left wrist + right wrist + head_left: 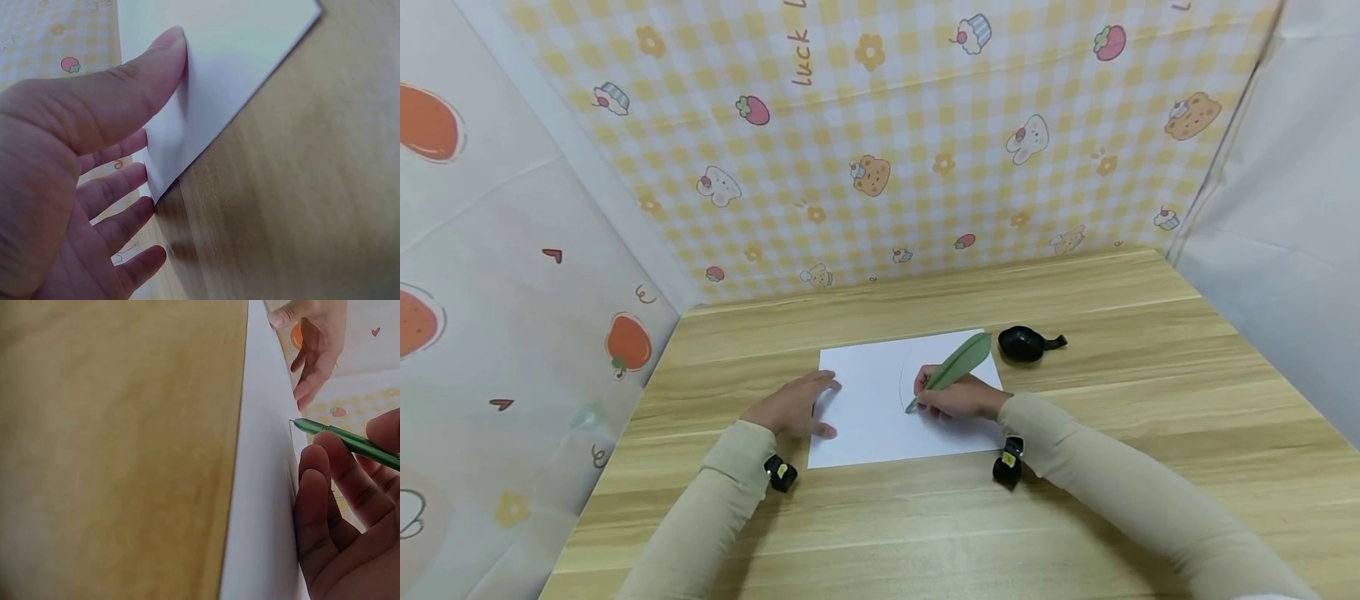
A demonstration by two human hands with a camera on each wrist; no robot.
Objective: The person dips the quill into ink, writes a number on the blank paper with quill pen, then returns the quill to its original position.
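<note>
A white sheet of paper (pixel 865 433) lies on the wooden table, bearing a thin curved line near its middle. My right hand (pixel 958 396) pinches a green leaf-shaped pen (pixel 964 358), its tip down at the lower end of that line. The pen (pixel 350 439) appears in the right wrist view between thumb and fingers, with the other fingers curled beneath. My left hand (pixel 793 404) rests at the paper's left edge, fingers spread. In the left wrist view its thumb lies over the paper (pixel 231 56) and the straight fingers reach along the edge.
A small black pan-shaped object (pixel 1022 343) with a short handle sits just beyond the paper's upper right corner. Behind the wooden table (pixel 880 533) hangs a yellow checked cloth (pixel 910 125). White cloths enclose the left and right sides.
</note>
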